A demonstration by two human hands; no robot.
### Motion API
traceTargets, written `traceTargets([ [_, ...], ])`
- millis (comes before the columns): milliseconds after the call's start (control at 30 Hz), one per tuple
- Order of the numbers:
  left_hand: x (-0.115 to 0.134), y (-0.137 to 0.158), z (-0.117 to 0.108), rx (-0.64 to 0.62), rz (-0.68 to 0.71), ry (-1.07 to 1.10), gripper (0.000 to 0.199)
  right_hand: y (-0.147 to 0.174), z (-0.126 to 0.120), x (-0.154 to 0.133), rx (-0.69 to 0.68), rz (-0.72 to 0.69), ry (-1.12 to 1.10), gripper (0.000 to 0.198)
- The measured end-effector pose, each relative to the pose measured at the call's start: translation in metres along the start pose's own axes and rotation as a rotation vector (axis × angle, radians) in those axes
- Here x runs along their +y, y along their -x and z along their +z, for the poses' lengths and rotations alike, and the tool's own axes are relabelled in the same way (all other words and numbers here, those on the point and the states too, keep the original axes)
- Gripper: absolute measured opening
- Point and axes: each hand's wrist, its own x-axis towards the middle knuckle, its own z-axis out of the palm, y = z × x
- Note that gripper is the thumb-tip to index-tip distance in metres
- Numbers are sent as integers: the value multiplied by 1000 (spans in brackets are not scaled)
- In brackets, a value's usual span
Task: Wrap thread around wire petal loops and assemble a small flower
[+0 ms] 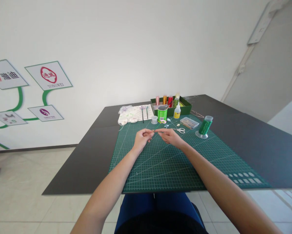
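Above the green cutting mat (158, 165), my two hands meet fingertip to fingertip. My left hand (143, 137) is closed in a pinch on something tiny that I cannot make out. From the other side, my right hand (170, 136) reaches the same spot, its index finger stretched along and the thumb tucked below; what lies between these fingertips is too small to name. White-handled scissors (181, 130) lie just behind my right hand. Small pale leaf-like pieces (167, 126) are scattered beyond the fingers.
A green can (162, 114), a yellow-labelled glue bottle (177, 112) and a small clear tub (154, 120) stand behind. The dark green box (170, 112) holds several thread spools. To the right are a clear case (189, 123) and a green thread spool (205, 126). Patterned cloth (133, 113) lies left.
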Motion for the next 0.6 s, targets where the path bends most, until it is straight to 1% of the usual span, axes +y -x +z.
traceTargets([
  [600,1,1,1,1,15,7,38,-1,1,1,8,19,-19,65],
])
